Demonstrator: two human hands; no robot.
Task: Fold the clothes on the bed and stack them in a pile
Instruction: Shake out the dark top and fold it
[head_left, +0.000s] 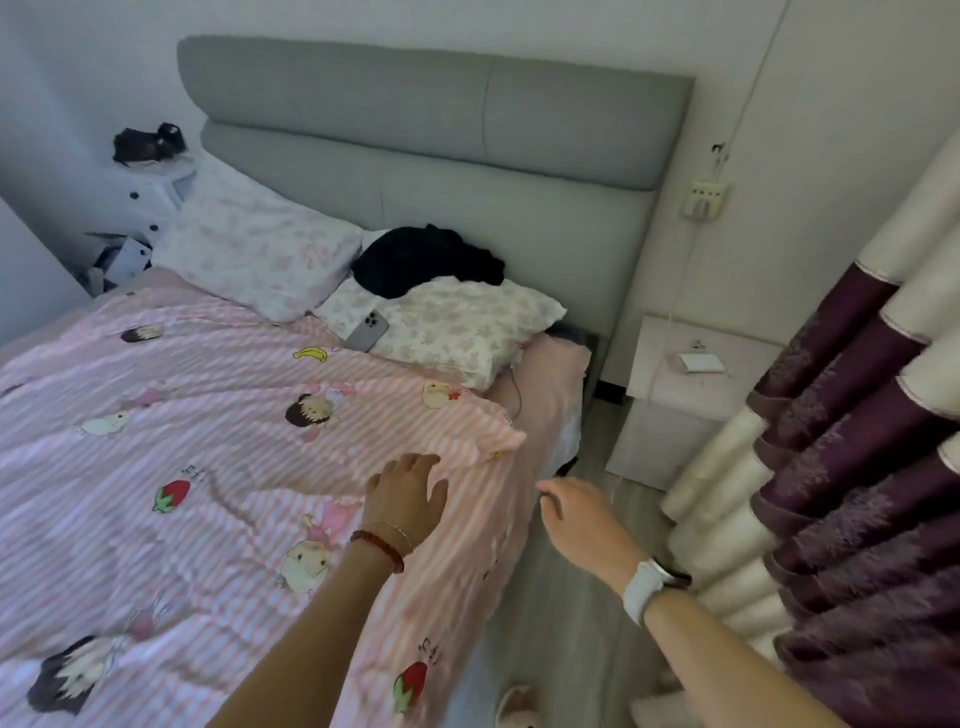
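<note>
**Hands at the bed's edge, clothes far off on the pillow**

The left hand (408, 491) rests palm-down on the pink striped quilt (218, 467) near its right edge, fingers spread and fairly straight, pressing the cloth rather than gripping it. The right hand (569, 514) hangs in the air just off the right side of the bed, over the floor, its fingers loosely curled and holding nothing.

The clothes to be folded appear to be the dark bundle (428, 260), heaped on the far right pillow (457, 327) against the grey headboard (436, 135), well apart from both hands. A phone (368, 331) lies face-down on the near left corner of that same pillow, close to the bundle (its cable seems to run off the right side of the bed, though that is hard to trace).

The main risk is in the reach: dragging the bundle toward the near side could sweep the phone off the pillow, or snag the cable. Because the garments are black and crumpled together, it is also easy to lift several at once and miscount them. The puffy quilt gives a soft, uneven folding surface, so a pile may lean.

No brand or label can be read; small printed characters sit beside the strawberry pictures on the quilt, too blurred to make out.
</note>
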